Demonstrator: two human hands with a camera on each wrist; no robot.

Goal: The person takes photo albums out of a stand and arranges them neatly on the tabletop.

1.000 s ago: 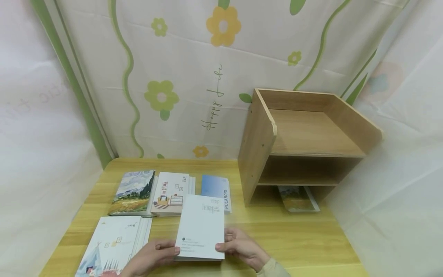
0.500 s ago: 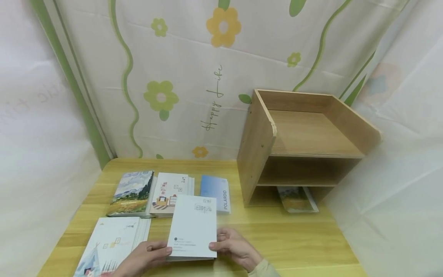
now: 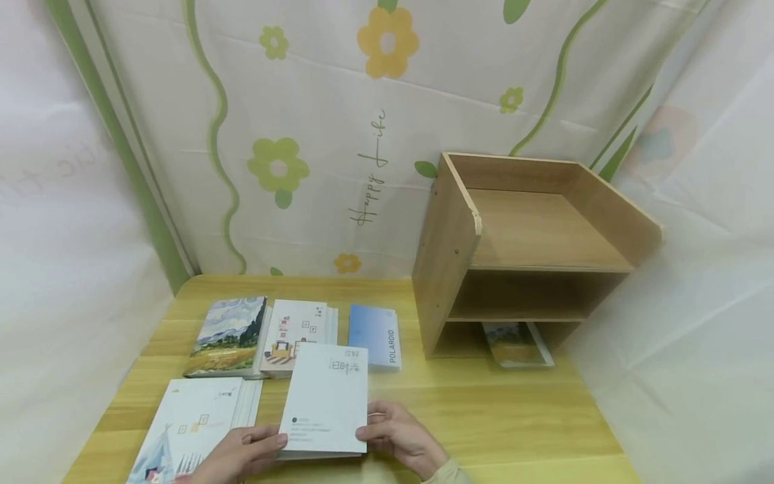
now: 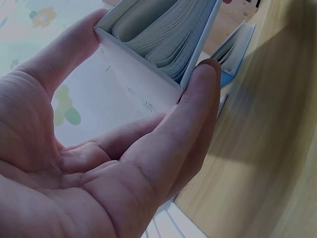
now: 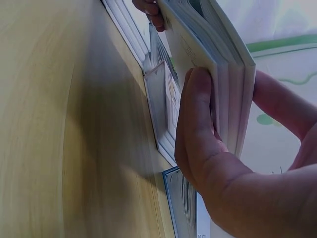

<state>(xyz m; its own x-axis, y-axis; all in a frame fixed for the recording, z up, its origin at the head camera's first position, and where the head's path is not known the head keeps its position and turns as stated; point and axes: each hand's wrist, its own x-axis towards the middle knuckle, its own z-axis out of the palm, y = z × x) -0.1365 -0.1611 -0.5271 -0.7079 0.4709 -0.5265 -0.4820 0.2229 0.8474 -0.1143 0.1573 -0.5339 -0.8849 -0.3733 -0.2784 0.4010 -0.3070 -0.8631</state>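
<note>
A white photo album [image 3: 326, 400] with grey lettering is held above the table by both hands. My left hand [image 3: 244, 454] grips its lower left corner, thumb on the front cover and fingers behind. On the lower right edge, my right hand [image 3: 402, 437] pinches it the same way. Pages show between the covers of the album [image 4: 153, 42] in the left wrist view, and its page edge [image 5: 233, 99] faces the right palm. Behind it lie a white album with a room drawing [image 3: 296, 336], partly hidden, and a blue POLAROID album [image 3: 375, 336].
At the left lie an album with a painted landscape [image 3: 226, 336] and a white album with a tent drawing [image 3: 187, 423]. A wooden shelf unit [image 3: 447, 262] stands at the right, another landscape album [image 3: 517, 344] in its lowest compartment. Printed curtains [image 3: 326, 107] surround the table.
Both hands have shifted left with the white album between them, uncovering more of the blue POLAROID album. The other albums and the shelf unit stay where they were.
</note>
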